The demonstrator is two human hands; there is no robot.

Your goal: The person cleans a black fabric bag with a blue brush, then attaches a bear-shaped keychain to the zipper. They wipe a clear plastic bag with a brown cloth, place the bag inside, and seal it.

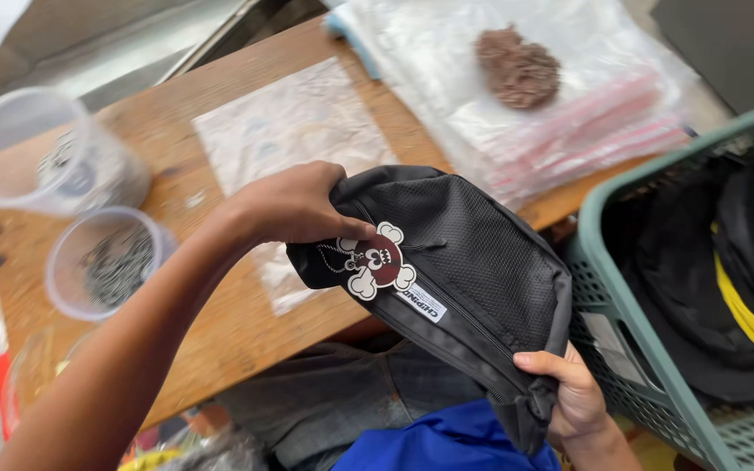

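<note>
Clearly both hands are closed on the pouch [455,279], a dark grey waist bag of mesh-faced fabric held in the air over the person's lap, between the table [220,340] edge and the green crate [621,305]. The left hand [294,208] clamps the upper end, fingers wrapped over the top and thumb on the front, just beside a rubbery charm [380,262] shaped like a cartoon figure with bones, which hangs from a fine chain. The right hand [573,392] pinches the lower end near the zip's end, fingers curled shut around the folded corner.

The pouch looks light and soft: it sags and creases between the two grips, so it would likely flop if held at one end only. The woven cloth should give good friction, not slippery. Nothing about it seems fragile except the charm and its thin chain, which could snag or twist. Good places to hold seem to be the two padded ends, as now, or the seam along the zip; the mesh front is thinner and would stretch if pulled.

On the table lie clear zip bags [560,113], one flat bag [294,131] alone, a brownish clump [517,68] of small pieces, and two clear tubs [102,262] with metal bits. The crate holds more dark pouches [726,262], one with yellow trim.
</note>
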